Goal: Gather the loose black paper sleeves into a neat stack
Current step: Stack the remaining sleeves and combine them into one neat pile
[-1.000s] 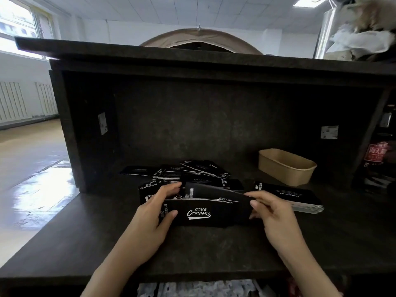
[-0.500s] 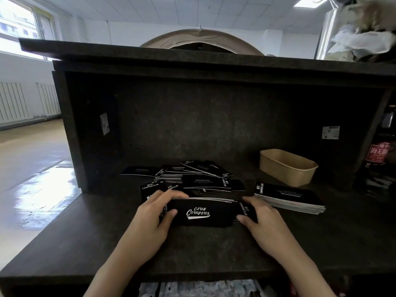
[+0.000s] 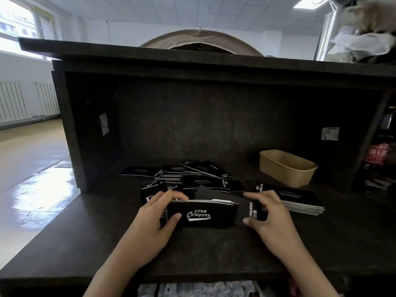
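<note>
A bundle of black paper sleeves [image 3: 201, 214] printed "Club Camping" stands on edge on the dark counter [image 3: 75, 243]. My left hand [image 3: 156, 219] grips its left end, thumb in front and fingers behind. My right hand [image 3: 265, 213] pinches one more black sleeve [image 3: 246, 209] against the bundle's right end; this sleeve sticks out to the right and rises behind the bundle. Loose sleeves [image 3: 192, 174] lie scattered behind the hands. A flat stack of sleeves [image 3: 300, 200] sits to the right.
A tan paper tray [image 3: 287, 168] stands at the back right. The counter's dark back wall [image 3: 203, 125] and overhanging top close in the space. A dark bottle with a red label [image 3: 377, 159] stands at the far right. The counter's front edge is close to me.
The bundle was closed between both hands half a second ago. My right hand has since shifted right and now holds a sleeve that juts out past the bundle's right end.
</note>
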Demonstrator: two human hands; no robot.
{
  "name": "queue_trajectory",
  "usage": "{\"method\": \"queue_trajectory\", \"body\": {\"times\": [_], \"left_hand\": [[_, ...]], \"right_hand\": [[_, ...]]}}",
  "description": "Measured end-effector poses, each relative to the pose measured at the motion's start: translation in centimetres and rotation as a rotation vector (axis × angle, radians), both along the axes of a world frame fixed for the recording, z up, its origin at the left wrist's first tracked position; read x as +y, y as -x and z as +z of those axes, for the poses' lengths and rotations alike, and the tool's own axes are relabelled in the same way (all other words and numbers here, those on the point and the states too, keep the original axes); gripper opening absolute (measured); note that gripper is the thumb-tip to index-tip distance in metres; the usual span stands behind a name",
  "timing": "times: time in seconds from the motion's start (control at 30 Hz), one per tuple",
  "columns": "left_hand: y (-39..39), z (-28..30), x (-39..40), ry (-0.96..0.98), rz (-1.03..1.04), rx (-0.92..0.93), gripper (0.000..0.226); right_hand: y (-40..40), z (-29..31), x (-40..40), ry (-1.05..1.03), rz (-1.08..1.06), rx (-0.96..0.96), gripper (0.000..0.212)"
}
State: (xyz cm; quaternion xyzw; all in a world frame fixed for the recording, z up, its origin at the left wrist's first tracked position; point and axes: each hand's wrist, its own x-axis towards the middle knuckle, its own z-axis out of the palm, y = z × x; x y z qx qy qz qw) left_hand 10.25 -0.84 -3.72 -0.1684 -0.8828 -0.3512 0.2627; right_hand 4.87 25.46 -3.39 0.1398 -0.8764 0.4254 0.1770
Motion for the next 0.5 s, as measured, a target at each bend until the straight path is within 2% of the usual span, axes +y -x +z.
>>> {"method": "queue_trajectory", "body": {"times": [0.13,0.2,0.27,0.37,0.5], "left_hand": [[0.0,-0.1,0.1,0.012,0.000,-0.021,0.053],[0.2,-0.2,0.1,0.017,0.011,-0.031,0.062],[0.3,-0.2,0.4,0.043,0.009,-0.037,0.064],[0.4,-0.2,1.1,0.146,-0.014,-0.037,0.059],[0.5,-0.1,1.2,0.144,-0.049,-0.032,0.033]], "right_hand": [[-0.3,0.2,0.1,0.264,0.073,-0.022,0.036],[-0.9,0.8,-0.1,0.276,0.097,-0.014,0.032],[-1.7,1.4,-0.6,0.293,0.271,-0.099,0.029],[-2.3,1.7,-1.6,0.106,0.475,-0.220,0.029],[-1.9,1.3,-1.7,-0.114,0.443,-0.124,0.023]]}}
